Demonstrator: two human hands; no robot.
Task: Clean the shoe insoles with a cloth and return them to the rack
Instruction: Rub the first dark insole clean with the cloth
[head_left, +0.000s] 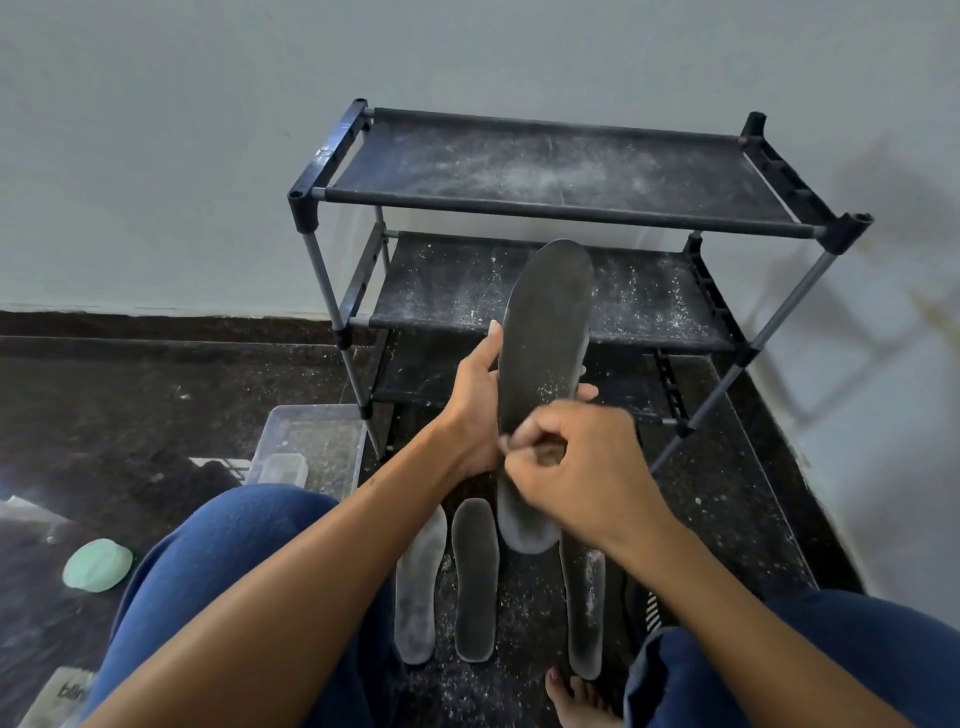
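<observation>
A long dark grey insole (545, 332) stands upright in front of me, dusted with white specks. My left hand (475, 400) grips its left edge from behind, thumb along the side. My right hand (571, 462) has curled fingers pressed against the insole's lower part; whether it pinches the insole or something small is hidden. Three more insoles lie on the floor between my knees: a pale one (418, 587), a dark one (474, 577) and a long speckled one (584, 608). The black shoe rack (566, 208) stands behind, its shelves dusty. No cloth is visible.
A clear plastic box (311, 441) sits left of the rack. A mint green lid-like object (97, 565) lies on the dark floor at left. A white wall runs behind and to the right. My bare foot (576, 699) rests near the insoles.
</observation>
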